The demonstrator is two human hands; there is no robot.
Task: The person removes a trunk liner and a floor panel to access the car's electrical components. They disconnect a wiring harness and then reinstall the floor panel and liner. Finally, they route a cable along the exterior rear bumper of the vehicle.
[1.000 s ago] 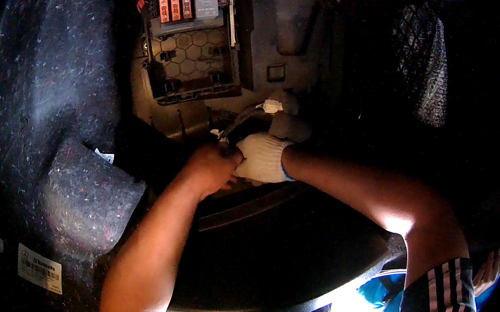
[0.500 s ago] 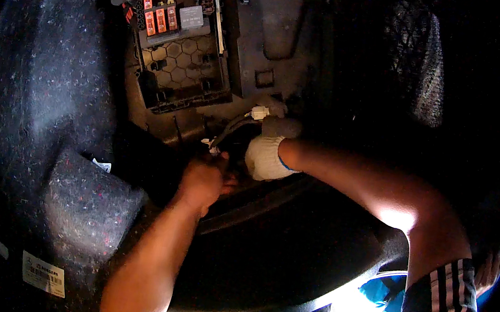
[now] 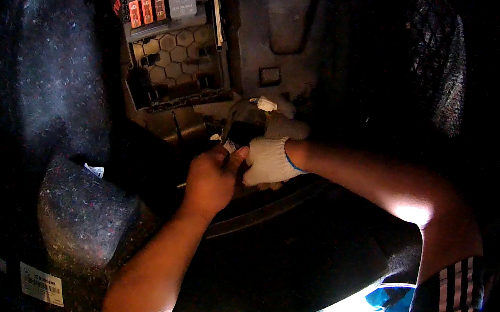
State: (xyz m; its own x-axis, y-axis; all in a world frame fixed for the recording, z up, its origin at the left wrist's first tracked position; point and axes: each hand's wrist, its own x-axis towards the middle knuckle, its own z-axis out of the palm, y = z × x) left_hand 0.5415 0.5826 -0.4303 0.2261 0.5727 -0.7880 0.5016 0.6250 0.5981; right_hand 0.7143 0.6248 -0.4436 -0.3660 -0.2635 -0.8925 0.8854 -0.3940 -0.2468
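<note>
In the head view, the bare left hand (image 3: 211, 179) reaches up to the middle of a dark recess, its thumb pointing inward with the tip at, or very close to, the edge of the right hand (image 3: 272, 161), which wears a white knit glove. A small white piece (image 3: 229, 146) sits right at the left fingertips; whether they pinch it or only brush it cannot be told. The left fingers look curled, the thumb near them, and how far apart they stand is hidden. The right fingers are lost in shadow, so their grip cannot be told either. The hands meet like this probably so that one can steady what the other works on.

Just beyond the glove, a white plug (image 3: 266, 104) lies beside a grey rounded shape (image 3: 288, 127); neither hand covers it. Farther up stands a fuse box (image 3: 172, 59) with orange fuses (image 3: 147, 10) and a grey block (image 3: 182, 5), its honeycomb floor bare, probably shaped to seat parts. Felt lining (image 3: 58, 69) rises on the left, seemingly moulded to the side wall, and carries a pale label (image 3: 43, 284).
</note>
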